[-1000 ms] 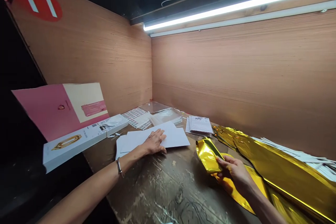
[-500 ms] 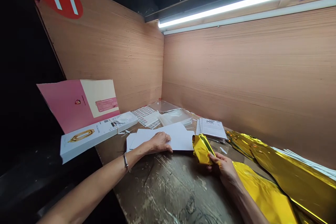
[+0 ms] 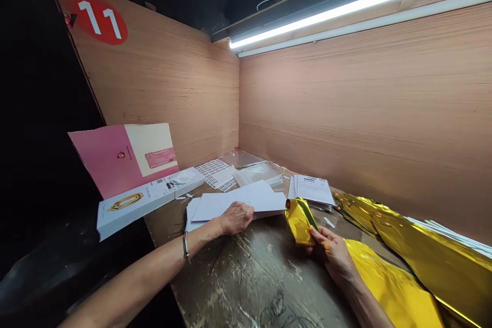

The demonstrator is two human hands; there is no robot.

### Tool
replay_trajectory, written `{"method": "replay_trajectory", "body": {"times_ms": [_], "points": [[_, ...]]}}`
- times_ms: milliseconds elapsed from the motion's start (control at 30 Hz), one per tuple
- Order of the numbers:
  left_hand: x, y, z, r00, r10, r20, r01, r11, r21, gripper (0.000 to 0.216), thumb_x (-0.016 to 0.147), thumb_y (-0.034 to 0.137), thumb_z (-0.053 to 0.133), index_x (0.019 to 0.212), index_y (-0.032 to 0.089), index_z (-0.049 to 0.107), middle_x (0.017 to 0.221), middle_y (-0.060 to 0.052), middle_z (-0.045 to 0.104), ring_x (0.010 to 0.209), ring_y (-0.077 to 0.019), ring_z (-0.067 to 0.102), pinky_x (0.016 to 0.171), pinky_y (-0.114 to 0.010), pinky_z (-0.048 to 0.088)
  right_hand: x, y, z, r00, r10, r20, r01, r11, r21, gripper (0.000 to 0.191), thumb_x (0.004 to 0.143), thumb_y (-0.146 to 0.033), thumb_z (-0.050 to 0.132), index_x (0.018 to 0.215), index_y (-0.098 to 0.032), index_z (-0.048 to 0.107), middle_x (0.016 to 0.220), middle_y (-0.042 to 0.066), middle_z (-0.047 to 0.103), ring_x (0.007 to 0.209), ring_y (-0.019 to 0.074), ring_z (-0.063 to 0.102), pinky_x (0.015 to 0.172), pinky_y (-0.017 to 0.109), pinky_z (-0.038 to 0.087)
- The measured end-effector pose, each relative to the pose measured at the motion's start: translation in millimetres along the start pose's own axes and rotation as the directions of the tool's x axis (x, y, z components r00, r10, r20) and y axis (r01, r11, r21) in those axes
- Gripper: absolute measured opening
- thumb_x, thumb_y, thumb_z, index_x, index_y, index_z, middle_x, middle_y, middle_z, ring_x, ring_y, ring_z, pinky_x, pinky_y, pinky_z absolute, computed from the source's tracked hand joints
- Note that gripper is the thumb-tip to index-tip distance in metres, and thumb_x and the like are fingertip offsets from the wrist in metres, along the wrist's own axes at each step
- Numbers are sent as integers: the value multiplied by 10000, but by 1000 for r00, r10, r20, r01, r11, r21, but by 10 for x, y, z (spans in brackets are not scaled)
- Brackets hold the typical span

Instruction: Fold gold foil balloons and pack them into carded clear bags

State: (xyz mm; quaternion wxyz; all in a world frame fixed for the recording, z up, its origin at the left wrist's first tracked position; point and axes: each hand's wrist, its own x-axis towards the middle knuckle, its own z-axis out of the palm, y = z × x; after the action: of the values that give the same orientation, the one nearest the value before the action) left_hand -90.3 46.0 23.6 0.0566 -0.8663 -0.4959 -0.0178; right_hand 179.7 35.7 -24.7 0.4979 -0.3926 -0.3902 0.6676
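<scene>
My left hand (image 3: 237,218) is closed at the front edge of a white card (image 3: 230,200), its fingertips pinching that edge. The card lies askew on a stack of similar white cards (image 3: 192,207), its right part slightly raised. A folded gold foil balloon (image 3: 300,223) is held in my right hand (image 3: 331,250), between thumb and fingers, just above the table and right of the cards. Flat gold foil balloons (image 3: 395,287) lie beside and under my right forearm.
A white box (image 3: 149,200) stands at the left before a pink and cream cardboard sheet (image 3: 115,159). Sticker sheets (image 3: 217,174), clear plastic bags (image 3: 261,173) and printed cards (image 3: 313,189) lie at the back. More gold foil (image 3: 423,241) and white sticks (image 3: 453,233) are at the right.
My left hand's fingers have closed on the front edge of the white card, which has lifted slightly. The right hand still holds the folded gold foil balloon. The view has shifted a little.
</scene>
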Motion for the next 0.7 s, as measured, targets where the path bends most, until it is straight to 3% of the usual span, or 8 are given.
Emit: {"method": "replay_trajectory", "body": {"times_ms": [100, 200, 367, 467, 600, 700], "points": [[60, -1, -20, 998, -67, -16, 67, 997, -26, 216, 817, 148, 357, 786, 125, 570, 727, -80, 618, 691, -176, 558, 676, -280, 390, -14, -13, 11, 1000, -14, 0, 14, 1000, 23, 242, 646, -340, 670, 750, -153, 556, 616, -16, 587, 491, 90, 520, 455, 202, 434], [99, -27, -84, 991, -132, -31, 129, 989, -75, 233, 812, 230, 418, 723, 147, 618, 616, -27, 608, 616, -140, 536, 628, -234, 377, 0, -21, 7, 1000, -21, 8, 21, 999, 49, 245, 633, -351, 676, 727, -157, 559, 604, -24, 584, 475, 84, 510, 454, 203, 432], [94, -60, -168, 993, -117, -12, 115, 984, -135, 230, 741, 347, 523, 667, 166, 644, 523, 45, 560, 534, -86, 489, 507, -163, 329, 16, -10, -9, 1000, -11, 15, 10, 997, 83, 243, 636, -341, 679, 736, -157, 555, 581, -31, 575, 455, 78, 501, 448, 202, 425], [90, -77, -179, 996, -82, -20, 80, 991, -104, 225, 769, 294, 482, 679, 154, 633, 545, 30, 567, 544, -93, 495, 530, -172, 354, 8, 15, -3, 1000, -14, 12, 13, 994, 104, 255, 632, -345, 680, 765, -162, 562, 575, -35, 574, 447, 80, 496, 440, 208, 422], [106, -25, -200, 997, -16, -72, 16, 1000, -10, 221, 772, 106, 386, 738, 116, 604, 710, -76, 610, 690, -163, 541, 674, -273, 410, 1, -111, 23, 997, -60, -40, 63, 995, 81, 270, 561, -336, 718, 681, -150, 563, 561, -19, 574, 471, 110, 518, 440, 237, 434], [126, 205, -226, 959, 211, -188, -187, 973, 134, 256, 796, 92, 327, 823, 98, 582, 845, -145, 605, 819, -222, 546, 746, -377, 419, -98, -495, 58, 985, -152, -77, 157, 986, 57, 277, 547, -346, 718, 657, -148, 558, 585, -6, 584, 476, 109, 513, 429, 237, 428]]}}
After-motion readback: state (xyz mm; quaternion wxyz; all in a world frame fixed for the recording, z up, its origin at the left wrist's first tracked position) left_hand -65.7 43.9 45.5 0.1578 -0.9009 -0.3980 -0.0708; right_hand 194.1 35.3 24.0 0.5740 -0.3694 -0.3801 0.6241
